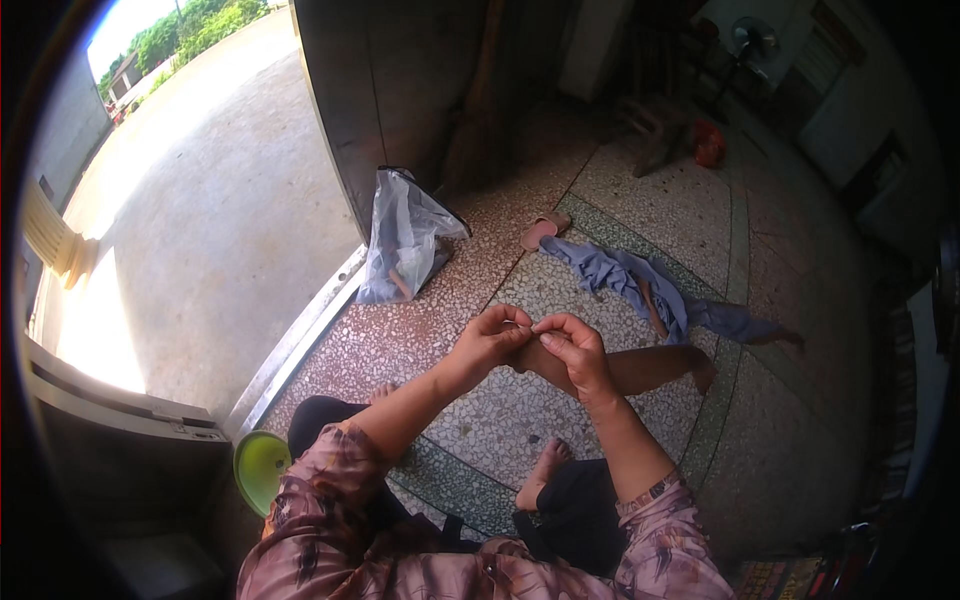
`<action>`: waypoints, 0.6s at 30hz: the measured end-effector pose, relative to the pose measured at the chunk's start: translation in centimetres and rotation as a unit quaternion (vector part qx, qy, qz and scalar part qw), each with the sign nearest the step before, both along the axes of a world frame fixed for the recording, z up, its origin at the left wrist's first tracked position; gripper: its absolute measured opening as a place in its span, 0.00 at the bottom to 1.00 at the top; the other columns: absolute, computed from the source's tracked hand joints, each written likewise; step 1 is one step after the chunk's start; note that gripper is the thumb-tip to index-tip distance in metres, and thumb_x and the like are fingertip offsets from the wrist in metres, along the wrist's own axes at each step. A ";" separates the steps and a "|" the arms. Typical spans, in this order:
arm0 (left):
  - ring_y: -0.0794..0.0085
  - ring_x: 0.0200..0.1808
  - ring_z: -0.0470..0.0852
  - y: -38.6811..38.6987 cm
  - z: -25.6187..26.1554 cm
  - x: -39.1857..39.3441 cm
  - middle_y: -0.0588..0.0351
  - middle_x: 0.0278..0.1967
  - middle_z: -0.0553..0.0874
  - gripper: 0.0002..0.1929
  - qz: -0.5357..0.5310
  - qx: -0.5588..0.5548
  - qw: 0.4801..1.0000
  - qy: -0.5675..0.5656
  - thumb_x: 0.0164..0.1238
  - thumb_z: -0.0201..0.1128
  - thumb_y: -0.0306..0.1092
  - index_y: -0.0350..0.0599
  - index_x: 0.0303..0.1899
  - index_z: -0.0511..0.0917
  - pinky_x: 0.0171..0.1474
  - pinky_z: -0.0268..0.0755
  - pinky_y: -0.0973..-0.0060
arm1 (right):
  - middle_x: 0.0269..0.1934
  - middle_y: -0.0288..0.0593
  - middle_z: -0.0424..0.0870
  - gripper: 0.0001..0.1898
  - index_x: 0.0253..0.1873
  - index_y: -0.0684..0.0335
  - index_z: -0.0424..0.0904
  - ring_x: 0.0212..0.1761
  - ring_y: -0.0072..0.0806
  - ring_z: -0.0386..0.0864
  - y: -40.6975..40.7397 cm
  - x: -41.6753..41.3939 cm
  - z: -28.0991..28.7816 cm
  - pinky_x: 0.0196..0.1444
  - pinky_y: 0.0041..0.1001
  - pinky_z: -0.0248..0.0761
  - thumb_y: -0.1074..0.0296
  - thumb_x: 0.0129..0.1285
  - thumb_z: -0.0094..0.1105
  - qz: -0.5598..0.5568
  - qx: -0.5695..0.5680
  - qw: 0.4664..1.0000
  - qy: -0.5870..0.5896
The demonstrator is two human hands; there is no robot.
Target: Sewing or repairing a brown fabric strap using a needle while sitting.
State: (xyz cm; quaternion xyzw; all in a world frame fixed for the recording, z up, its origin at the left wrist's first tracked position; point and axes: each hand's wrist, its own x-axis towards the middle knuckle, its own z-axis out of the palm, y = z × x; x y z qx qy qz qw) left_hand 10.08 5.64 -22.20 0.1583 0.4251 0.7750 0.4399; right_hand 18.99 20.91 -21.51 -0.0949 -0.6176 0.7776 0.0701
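My left hand (499, 337) and my right hand (574, 349) meet at the fingertips in front of me, over the floor. Thumbs and forefingers of both are pinched together at the near end of a long brown piece of stocking-like fabric (649, 367). From there the fabric stretches away to the right, passing behind my right hand. Whatever fine detail lies between the fingertips is too small to make out. Beyond my hands, a crumpled blue-grey cloth (622, 274) lies on the speckled floor, with narrow brown strips beside it.
A clear plastic bag (405, 240) with things inside stands by the doorway sill (300, 337). A pink slipper (544, 231) lies near the cloth. At my left is a green basin (261, 471). Farther back are a broom (476, 112), a red bag (709, 142) and a fan (754, 37).
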 end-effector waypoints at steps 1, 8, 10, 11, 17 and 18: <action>0.74 0.32 0.79 0.0 -0.1 0.0 0.57 0.33 0.79 0.10 0.001 0.000 1.000 0.000 0.66 0.57 0.32 0.41 0.45 0.71 0.34 0.75 0.77 | 0.37 0.35 0.77 0.06 0.42 0.65 0.76 0.40 0.16 0.72 -0.1 0.0 0.0 0.45 0.18 0.66 0.74 0.61 0.53 0.001 0.000 1.000 0.000; 0.75 0.32 0.79 0.3 -0.8 0.0 0.57 0.33 0.79 0.07 0.014 -0.007 0.993 0.113 0.65 0.58 0.27 0.40 0.43 0.72 0.34 0.75 0.77 | 0.38 0.35 0.78 0.07 0.43 0.66 0.75 0.40 0.16 0.73 0.4 -0.1 -0.1 0.45 0.17 0.66 0.74 0.61 0.52 -0.004 -0.042 0.999 -0.031; 0.74 0.32 0.79 0.7 -0.6 0.2 0.57 0.33 0.79 0.08 0.010 -0.007 0.991 0.136 0.65 0.58 0.27 0.40 0.44 0.72 0.34 0.74 0.78 | 0.38 0.35 0.78 0.07 0.43 0.66 0.75 0.40 0.16 0.73 0.7 0.1 -0.6 0.46 0.17 0.67 0.74 0.61 0.52 -0.006 -0.057 0.998 -0.035; 0.75 0.32 0.79 0.5 -0.4 0.2 0.57 0.33 0.79 0.09 0.014 -0.011 0.995 0.099 0.64 0.58 0.27 0.40 0.44 0.72 0.34 0.74 0.78 | 0.38 0.35 0.78 0.07 0.43 0.66 0.75 0.41 0.17 0.73 0.6 -0.1 -0.8 0.46 0.18 0.67 0.75 0.61 0.52 -0.003 -0.053 0.998 -0.027; 0.77 0.32 0.79 0.1 0.3 -0.1 0.58 0.33 0.80 0.08 -0.023 -0.063 0.997 0.047 0.65 0.58 0.29 0.40 0.43 0.73 0.34 0.73 0.79 | 0.38 0.37 0.78 0.07 0.43 0.67 0.74 0.42 0.17 0.74 0.3 0.0 -0.4 0.47 0.18 0.67 0.77 0.61 0.50 -0.005 0.020 1.000 0.007; 0.77 0.31 0.79 0.2 0.2 0.1 0.59 0.32 0.80 0.07 0.004 -0.062 0.995 0.072 0.64 0.58 0.29 0.40 0.42 0.73 0.33 0.73 0.79 | 0.38 0.37 0.78 0.07 0.43 0.67 0.75 0.42 0.17 0.74 0.3 0.0 -0.2 0.47 0.18 0.67 0.76 0.61 0.51 -0.002 0.017 1.000 0.009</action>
